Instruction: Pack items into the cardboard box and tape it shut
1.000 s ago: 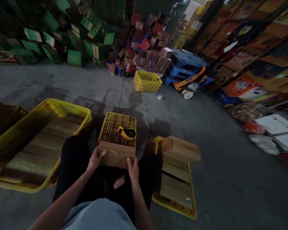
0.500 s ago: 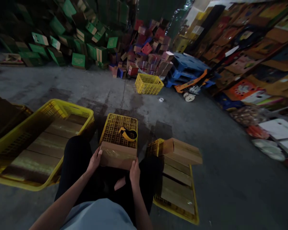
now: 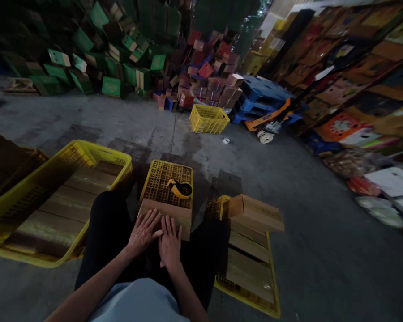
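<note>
To the far left I see a big yellow crate (image 3: 102, 150) holding a row of flat brown boxes (image 3: 67, 201), their tops glossy in streaks. Right of it, beside the dark-clad left knee (image 3: 107, 210), I have the left hand (image 3: 143, 233) palm down on the brown carton (image 3: 183, 220), its fingers outstretched and slightly apart, gripping nothing. The carton lies across the near end of a gridded yellow crate top (image 3: 157, 179), between the knees. It is plain cardboard, long and low, its edges straight, with a paler strip along the far side and a small glint near the left fingertips. Its near left part is hidden from me by the hands. The right hand (image 3: 169, 243) lies just beside the left, fingers straight, lightly parted and resting on the carton. Behind the carton sits a yellow-and-black tape dispenser (image 3: 180, 188). Farther right I make out another yellow crate (image 3: 276, 286) with flat boxes inside, and a taller brown box (image 3: 260, 213) lying over its far end.
</note>
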The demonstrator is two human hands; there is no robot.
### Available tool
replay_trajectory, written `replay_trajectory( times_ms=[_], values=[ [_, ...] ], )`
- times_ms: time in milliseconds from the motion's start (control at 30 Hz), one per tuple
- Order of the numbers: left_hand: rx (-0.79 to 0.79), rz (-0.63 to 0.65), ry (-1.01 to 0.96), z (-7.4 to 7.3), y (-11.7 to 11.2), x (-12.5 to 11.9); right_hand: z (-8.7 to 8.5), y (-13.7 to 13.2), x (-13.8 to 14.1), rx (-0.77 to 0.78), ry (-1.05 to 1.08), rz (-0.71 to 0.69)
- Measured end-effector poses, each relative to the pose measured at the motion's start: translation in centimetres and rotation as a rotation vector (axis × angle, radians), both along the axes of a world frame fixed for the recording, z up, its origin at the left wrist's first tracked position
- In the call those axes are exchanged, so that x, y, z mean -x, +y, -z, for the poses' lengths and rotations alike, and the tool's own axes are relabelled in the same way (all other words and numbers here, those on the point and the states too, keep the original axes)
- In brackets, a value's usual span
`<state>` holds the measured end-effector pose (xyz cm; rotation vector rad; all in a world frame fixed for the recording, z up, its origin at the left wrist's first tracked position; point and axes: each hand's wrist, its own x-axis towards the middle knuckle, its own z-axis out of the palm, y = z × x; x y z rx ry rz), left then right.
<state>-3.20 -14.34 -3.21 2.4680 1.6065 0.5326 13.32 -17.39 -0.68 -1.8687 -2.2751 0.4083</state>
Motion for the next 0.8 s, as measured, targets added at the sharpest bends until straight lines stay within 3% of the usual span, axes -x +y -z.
replay_trajectory(
  times_ms=[200, 367, 500, 567, 667, 800],
  values=[
    [0.006, -0.127, 0.03, 0.3, -0.8, 2.1, -0.3, -1.2, -2.5, -0.017, -0.122, 0.125],
    [0.048, -0.313, -0.109, 2.5, -1.1, 3.7, 0.2, -2.2, -4.7, -0.036, -0.146, 0.216],
    [0.064, -0.376, -0.224, 3.4, 0.2, 3.6, -0.2, -0.9, -4.8, -0.001, -0.159, 0.29],
    [0.05, -0.403, -0.203, 2.8, 1.3, 2.5, -0.7, 0.4, -3.7, -0.004, -0.151, 0.268],
    [0.021, -0.44, -0.12, 1.4, 2.8, 0.5, -1.0, 1.9, -1.3, -0.039, -0.103, 0.129],
    [0.035, -0.403, -0.06, 0.6, 3.3, -0.4, -0.4, 2.0, 0.7, -0.028, -0.063, -0.031]
  ],
)
